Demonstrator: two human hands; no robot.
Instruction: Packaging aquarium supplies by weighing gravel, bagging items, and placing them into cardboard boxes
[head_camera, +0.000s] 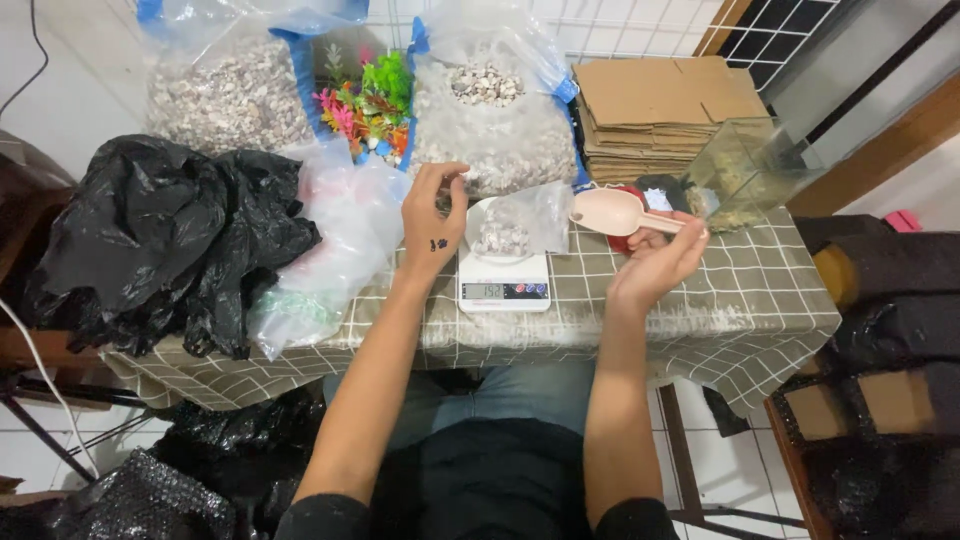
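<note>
A white digital scale (504, 288) sits on the checked tablecloth (745, 300). A small clear bag of pale gravel (505, 228) rests on it. My left hand (433, 218) pinches the rim of that small bag at its left. My right hand (660, 258) holds a pale pink plastic scoop (612, 212) just right of the bag. The scoop's bowl points left and looks empty. Behind the scale stands a large open clear bag of gravel (495, 130).
Another large gravel bag (228, 95) stands back left, with colourful plastic plants (368, 100) between the two. Crumpled black plastic (165, 240) and clear bags (340, 240) lie left. Flat cardboard (655, 110) and a small glass tank (750, 170) are at the right.
</note>
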